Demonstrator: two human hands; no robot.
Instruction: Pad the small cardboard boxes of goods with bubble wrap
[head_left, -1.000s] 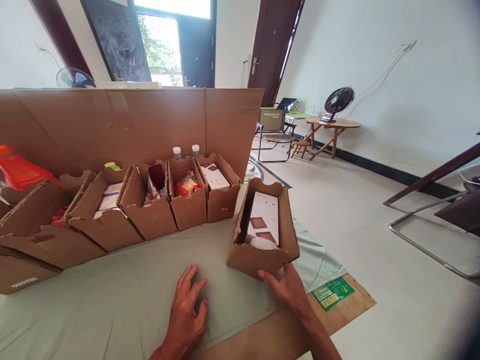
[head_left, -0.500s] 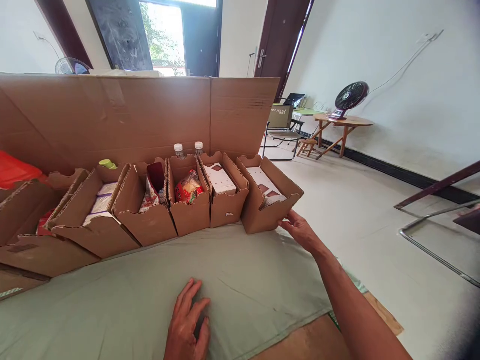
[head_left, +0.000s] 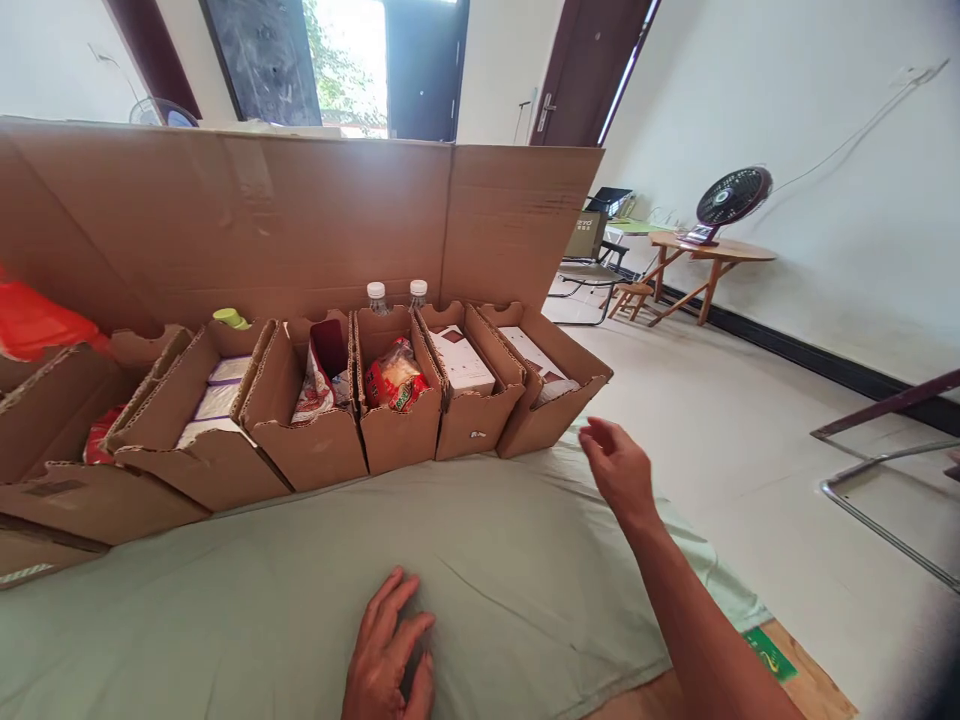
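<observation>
My right hand [head_left: 621, 470] is in the air just right of the end cardboard bin [head_left: 540, 425], apart from it, with loosely curled fingers and nothing in them. That bin holds a white box [head_left: 527, 346] and sits against the neighbouring bin [head_left: 480, 425], which has a white box [head_left: 460, 362] with brown marks in it. On the pale green cloth [head_left: 300, 590] lies my left hand [head_left: 390, 650], empty, its fingers apart and slightly bent. Another bin [head_left: 399, 440] in the row contains a red and clear food packet [head_left: 397, 376].
More bins [head_left: 202, 465] run left, holding white packs and other packets. Behind them stands a tall cardboard panel [head_left: 337, 220], with two white-capped bottles [head_left: 376, 297] in front of it. A red plastic bag [head_left: 45, 315] is at left. The cloth's edge and floor lie right.
My right hand has let go of the end bin and drawn away to the right. That bin now stands closer to its neighbour. My left hand stays on the cloth; the view has shifted slightly.
</observation>
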